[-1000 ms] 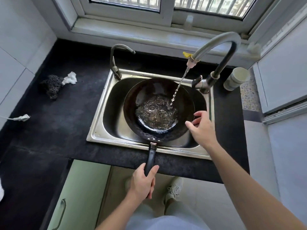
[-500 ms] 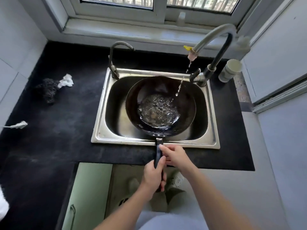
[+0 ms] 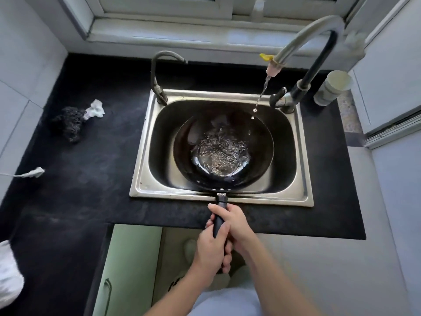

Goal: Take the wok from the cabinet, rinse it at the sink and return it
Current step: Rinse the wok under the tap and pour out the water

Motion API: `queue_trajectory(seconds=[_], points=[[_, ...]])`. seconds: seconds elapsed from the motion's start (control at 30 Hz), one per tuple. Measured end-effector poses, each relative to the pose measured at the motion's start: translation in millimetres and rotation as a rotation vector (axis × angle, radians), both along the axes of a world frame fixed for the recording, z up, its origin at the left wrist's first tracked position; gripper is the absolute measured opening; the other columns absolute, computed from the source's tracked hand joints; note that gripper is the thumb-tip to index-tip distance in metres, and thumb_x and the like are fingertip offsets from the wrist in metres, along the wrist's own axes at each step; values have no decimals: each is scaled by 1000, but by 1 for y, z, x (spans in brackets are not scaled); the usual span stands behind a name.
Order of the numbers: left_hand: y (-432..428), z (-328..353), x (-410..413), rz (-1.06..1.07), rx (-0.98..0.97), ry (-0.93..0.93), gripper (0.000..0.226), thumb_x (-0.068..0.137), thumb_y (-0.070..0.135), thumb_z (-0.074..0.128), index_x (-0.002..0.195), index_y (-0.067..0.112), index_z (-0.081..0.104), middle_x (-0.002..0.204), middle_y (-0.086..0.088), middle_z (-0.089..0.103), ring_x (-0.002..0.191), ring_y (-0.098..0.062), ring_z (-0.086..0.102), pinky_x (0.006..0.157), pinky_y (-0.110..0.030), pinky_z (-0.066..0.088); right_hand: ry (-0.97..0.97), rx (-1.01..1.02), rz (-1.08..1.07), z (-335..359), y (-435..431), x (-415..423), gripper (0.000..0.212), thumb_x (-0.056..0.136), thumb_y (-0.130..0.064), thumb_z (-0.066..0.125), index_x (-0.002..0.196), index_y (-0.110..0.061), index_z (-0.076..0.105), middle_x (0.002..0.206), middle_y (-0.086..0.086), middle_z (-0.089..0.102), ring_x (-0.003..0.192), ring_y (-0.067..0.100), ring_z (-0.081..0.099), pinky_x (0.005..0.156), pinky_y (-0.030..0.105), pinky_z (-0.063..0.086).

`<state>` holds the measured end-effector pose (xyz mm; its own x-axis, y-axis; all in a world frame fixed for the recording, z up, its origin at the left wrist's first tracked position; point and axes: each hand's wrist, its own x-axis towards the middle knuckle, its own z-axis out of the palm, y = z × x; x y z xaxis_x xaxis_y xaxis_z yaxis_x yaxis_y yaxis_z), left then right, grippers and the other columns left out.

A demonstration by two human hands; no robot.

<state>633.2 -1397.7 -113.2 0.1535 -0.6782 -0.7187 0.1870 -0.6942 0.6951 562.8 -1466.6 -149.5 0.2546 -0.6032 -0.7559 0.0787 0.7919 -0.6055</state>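
Step in hand: rinse. The wok [image 3: 186, 142] sits in the steel sink [image 3: 305, 156] with a pool of water in its bowl. Its handle [image 3: 219, 221] juts near, over the counter [image 3: 95, 156]. The faucet [image 3: 303, 39] gives only a thin trickle. Right hand [image 3: 237, 222] is farther up the handle and left hand [image 3: 210, 252] nearer, fingers of both curled round it. Next, probably: swirl, then tip the water into the sink. The water will shift, so the grip must be firm.
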Motion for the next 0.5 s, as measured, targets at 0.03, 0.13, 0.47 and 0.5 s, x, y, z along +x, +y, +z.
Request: queue_trajectory(seconds=[0.03,0.13,0.47,0.5], points=[[0,1,1,4,0,0,38,98,32,51,70,6,53,50,-9,50,30,-18,40,33,-22,36,-26,13,-13,1,-1,3,24,94,-9,68,76,-5,53,59,7,57,52,20,63,56,34,55],[4,5,6,-3,-13,-18,42,98,33,52,65,7,53,52,-13,50,30,-19,40,33,-24,38,-71,25,-16,4,-4,12,24,93,-10,70,76,-7,53,57,7,53,48,22,59,58,37,53],[26,18,42,-15,-63,-73,37,97,33,52,77,1,51,47,-6,49,30,-20,41,33,-24,36,-102,-100,25,26,8,50,22,95,-3,66,78,-8,52,57,3,50,40,15,50,54,34,58],[30,20,43,-7,-71,-72,37,97,31,53,76,1,50,46,-7,49,30,-20,41,33,-23,36,-112,-112,31,28,11,51,22,95,-3,65,79,-7,51,57,4,50,40,16,50,54,34,57]])
